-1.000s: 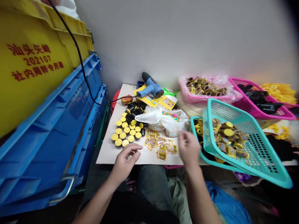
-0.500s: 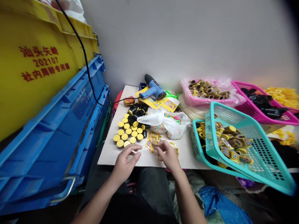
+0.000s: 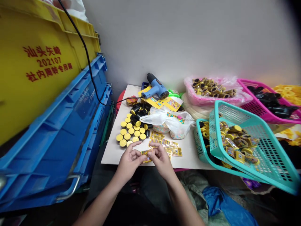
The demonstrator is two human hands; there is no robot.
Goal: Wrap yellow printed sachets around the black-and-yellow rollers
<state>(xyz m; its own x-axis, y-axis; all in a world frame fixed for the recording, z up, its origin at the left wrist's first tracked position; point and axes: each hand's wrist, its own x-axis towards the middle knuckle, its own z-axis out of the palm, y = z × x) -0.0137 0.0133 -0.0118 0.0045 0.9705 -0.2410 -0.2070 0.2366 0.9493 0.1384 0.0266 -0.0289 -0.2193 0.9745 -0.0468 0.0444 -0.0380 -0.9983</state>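
Between my two hands, just above the table's near edge, is a small yellow printed plastic sleeve (image 3: 146, 155). My left hand (image 3: 130, 159) pinches its left end with thumb and fingers. The right end sits in the closed fingers of my right hand (image 3: 161, 158). Behind and to the right of my hands lie several flat yellow printed sleeves (image 3: 176, 152) on the white table (image 3: 113, 154). Left of them stand several short black containers with yellow lids (image 3: 127, 136). More black containers (image 3: 138, 113) are heaped behind those.
A blue heat gun (image 3: 157, 88) rests on yellow cards, its cord running left. White plastic bags of coloured beads (image 3: 178, 125) lie mid-table. Turquoise baskets (image 3: 213, 141) of wrapped pieces and pink baskets (image 3: 256, 102) stand at right. Blue crates (image 3: 56, 135) line the left.
My right hand has come from the pile of sleeves toward my left hand. Both hands now grip one yellow sleeve; the left was empty before. The view has shifted slightly.
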